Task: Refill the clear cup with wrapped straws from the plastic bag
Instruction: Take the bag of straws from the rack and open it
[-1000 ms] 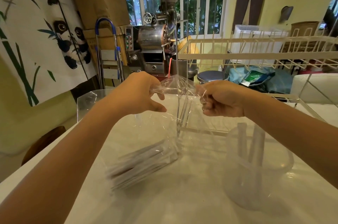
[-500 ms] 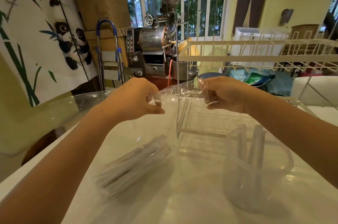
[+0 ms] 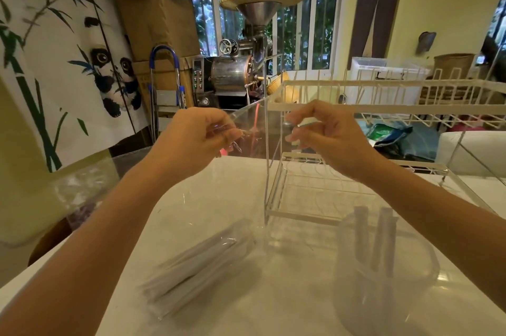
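A clear plastic bag (image 3: pixel 208 207) stands stretched up from the white table, with a bundle of wrapped straws (image 3: pixel 200 259) lying in its bottom end. My left hand (image 3: pixel 197 138) pinches one side of the bag's mouth. My right hand (image 3: pixel 323 133) pinches the other side, and the film is pulled apart between them. The clear cup (image 3: pixel 383 275) sits at the lower right of the table with a few wrapped straws (image 3: pixel 375 239) leaning inside it.
A white wire dish rack (image 3: pixel 383 94) stands on the table (image 3: pixel 273 308) behind the cup, reaching to the right edge. Another clear bag (image 3: pixel 82 193) lies at the table's left edge. A metal roaster (image 3: pixel 235 72), a step ladder and boxes stand beyond.
Both hands have risen and moved apart, pulling the bag's mouth wider. The straw bundle has settled lower in the bag, on the table.
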